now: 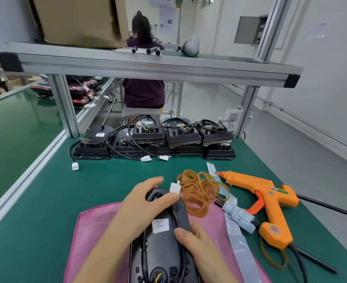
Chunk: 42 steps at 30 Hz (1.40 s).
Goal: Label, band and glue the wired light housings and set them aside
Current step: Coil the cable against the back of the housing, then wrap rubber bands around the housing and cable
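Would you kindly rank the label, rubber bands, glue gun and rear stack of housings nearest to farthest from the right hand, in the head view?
1. Label, on the housing, by the right hand thumb.
2. Rubber bands, just ahead.
3. Glue gun, to the right.
4. Stack, at the back.

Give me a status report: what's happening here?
Left grip curled over far end of light housing, right grip holding its side. Label on, no band visible. Rubber bands beside, nothing blocking.
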Motion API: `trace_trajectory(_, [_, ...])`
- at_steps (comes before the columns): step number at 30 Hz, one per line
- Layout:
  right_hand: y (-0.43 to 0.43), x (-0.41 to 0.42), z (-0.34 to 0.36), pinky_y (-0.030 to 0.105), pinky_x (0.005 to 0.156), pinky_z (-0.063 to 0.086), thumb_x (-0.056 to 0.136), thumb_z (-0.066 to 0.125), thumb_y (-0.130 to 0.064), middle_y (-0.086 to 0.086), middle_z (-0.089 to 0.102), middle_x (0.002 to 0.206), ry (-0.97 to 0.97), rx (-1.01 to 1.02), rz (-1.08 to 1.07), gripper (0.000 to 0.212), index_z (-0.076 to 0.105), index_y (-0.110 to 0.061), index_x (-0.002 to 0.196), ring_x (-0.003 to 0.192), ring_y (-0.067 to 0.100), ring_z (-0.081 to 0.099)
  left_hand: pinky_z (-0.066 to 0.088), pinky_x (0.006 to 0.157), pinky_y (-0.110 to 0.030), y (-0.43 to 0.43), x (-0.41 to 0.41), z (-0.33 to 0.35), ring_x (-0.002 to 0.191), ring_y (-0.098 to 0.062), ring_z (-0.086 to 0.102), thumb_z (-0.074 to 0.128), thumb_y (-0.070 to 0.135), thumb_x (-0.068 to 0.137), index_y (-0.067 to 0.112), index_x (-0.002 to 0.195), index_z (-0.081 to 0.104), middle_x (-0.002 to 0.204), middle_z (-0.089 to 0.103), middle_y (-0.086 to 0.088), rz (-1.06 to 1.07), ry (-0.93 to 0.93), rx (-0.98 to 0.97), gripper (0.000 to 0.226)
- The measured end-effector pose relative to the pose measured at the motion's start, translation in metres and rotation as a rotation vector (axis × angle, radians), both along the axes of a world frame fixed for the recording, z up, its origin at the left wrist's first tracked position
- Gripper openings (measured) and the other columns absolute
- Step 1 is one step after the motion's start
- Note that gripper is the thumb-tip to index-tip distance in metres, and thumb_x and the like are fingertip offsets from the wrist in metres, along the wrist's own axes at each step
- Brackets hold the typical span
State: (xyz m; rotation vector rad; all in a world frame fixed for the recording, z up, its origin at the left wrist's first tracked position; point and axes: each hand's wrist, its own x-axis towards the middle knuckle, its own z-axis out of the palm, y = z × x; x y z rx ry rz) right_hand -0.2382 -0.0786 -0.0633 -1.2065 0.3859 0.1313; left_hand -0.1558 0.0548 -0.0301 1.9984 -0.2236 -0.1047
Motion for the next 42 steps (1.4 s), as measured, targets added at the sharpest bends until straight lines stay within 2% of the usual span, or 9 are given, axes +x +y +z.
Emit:
trace_trajectory(5, [-0.007, -0.009, 0.0, 0.043, 0.088, 0.053, 0.055, 0.082, -0.007, 0.023, 0.072, 0.102, 0.044, 0.113, 0.026, 0.06, 0.064, -0.001, 0.111, 0.095, 0.035, 0.07, 0.045, 0.062, -0.008, -0.006, 0.002, -0.007, 0.076, 0.005, 0.065, 0.078, 0.035, 0.077, 0.034, 0.09, 0.07, 0.086, 0.071, 0.019, -0.019, 0.031, -0.075, 0.015])
trace_trajectory(8, [-0.012, -0.009, 0.0, 0.048, 0.098, 0.049, 0.067, 0.076, -0.014, 0.022, 0.072, 0.105, 0.054, 0.15, 0.025, 0.051, 0.064, 0.0, 0.114, 0.103, 0.037, 0.067, 0.048, 0.065, -0.012, -0.01, 0.002, -0.008, 0.077, 0.0, 0.068, 0.08, 0.043, 0.073, 0.033, 0.089, 0.071, 0.086, 0.072, 0.017, -0.047, 0.08, -0.104, 0.021])
trace_trajectory(11, [-0.02, -0.008, -0.001, 0.043, 0.088, 0.054, 0.08, 0.067, -0.009, 0.022, 0.073, 0.099, 0.08, 0.096, -0.012, 0.034, 0.065, 0.004, 0.111, 0.097, 0.037, 0.069, 0.051, 0.074, -0.019, -0.013, 0.009, -0.002, 0.081, 0.002, 0.068, 0.067, 0.064, 0.064, 0.035, 0.088, 0.073, 0.089, 0.073, 0.018, -0.138, 0.157, -0.044, 0.038])
trace_trajectory(14, [-0.03, -0.01, -0.004, 0.042, 0.088, 0.054, 0.075, 0.071, -0.015, 0.018, 0.074, 0.097, 0.096, 0.033, -0.024, 0.036, 0.067, 0.001, 0.108, 0.096, 0.034, 0.07, 0.048, 0.069, -0.02, -0.018, 0.032, 0.004, 0.077, 0.001, 0.068, 0.045, 0.057, 0.093, 0.03, 0.085, 0.077, 0.089, 0.075, 0.012, -0.204, 0.301, -0.062, 0.043])
trace_trajectory(19, [-0.041, -0.016, -0.004, 0.045, 0.095, 0.052, 0.056, 0.083, -0.025, 0.017, 0.074, 0.099, 0.105, 0.022, 0.016, 0.057, 0.068, -0.001, 0.106, 0.098, 0.032, 0.07, 0.044, 0.058, -0.009, -0.035, 0.079, -0.009, 0.058, 0.005, 0.058, 0.066, 0.02, 0.088, 0.026, 0.08, 0.073, 0.071, 0.07, 0.015, -0.35, 0.105, 0.19, 0.013])
trace_trajectory(22, [-0.045, -0.018, -0.004, 0.047, 0.099, 0.049, 0.055, 0.088, -0.024, 0.018, 0.074, 0.1, 0.106, 0.012, 0.046, 0.061, 0.067, 0.002, 0.107, 0.1, 0.033, 0.069, 0.048, 0.067, -0.012, -0.057, 0.093, -0.021, 0.073, 0.002, 0.063, 0.073, 0.025, 0.081, 0.039, 0.075, 0.069, 0.081, 0.071, 0.015, -0.439, 0.014, 0.302, 0.016])
trace_trajectory(26, [-0.049, -0.018, -0.005, 0.041, 0.081, 0.054, 0.059, 0.074, -0.014, 0.025, 0.072, 0.1, 0.088, 0.111, 0.04, 0.054, 0.066, 0.006, 0.108, 0.097, 0.038, 0.069, 0.043, 0.063, -0.014, -0.075, 0.103, -0.034, 0.069, 0.004, 0.055, 0.074, 0.031, 0.077, 0.041, 0.07, 0.063, 0.074, 0.062, 0.016, -0.5, -0.06, 0.468, 0.016])
trace_trajectory(33, [-0.053, -0.015, 0.002, 0.027, 0.063, 0.057, 0.056, 0.083, -0.004, 0.017, 0.074, 0.097, 0.046, 0.092, 0.144, 0.058, 0.065, 0.0, 0.112, 0.083, 0.025, 0.074, 0.045, 0.057, -0.012, -0.063, 0.096, -0.019, 0.061, 0.004, 0.058, 0.068, 0.013, 0.071, 0.029, 0.063, 0.069, 0.069, 0.068, 0.014, -0.368, -0.065, 0.21, 0.018])
trace_trajectory(42, [-0.05, 0.004, 0.02, 0.036, 0.09, 0.055, 0.062, 0.074, -0.02, -0.01, 0.074, 0.105, -0.086, -0.008, 0.441, 0.1, 0.022, -0.028, 0.147, 0.105, 0.022, 0.069, 0.043, 0.054, -0.011, -0.037, 0.072, 0.017, 0.053, 0.0, 0.057, 0.069, 0.007, 0.077, 0.018, 0.072, 0.064, 0.064, 0.067, 0.008, -0.505, 0.022, 0.151, 0.014])
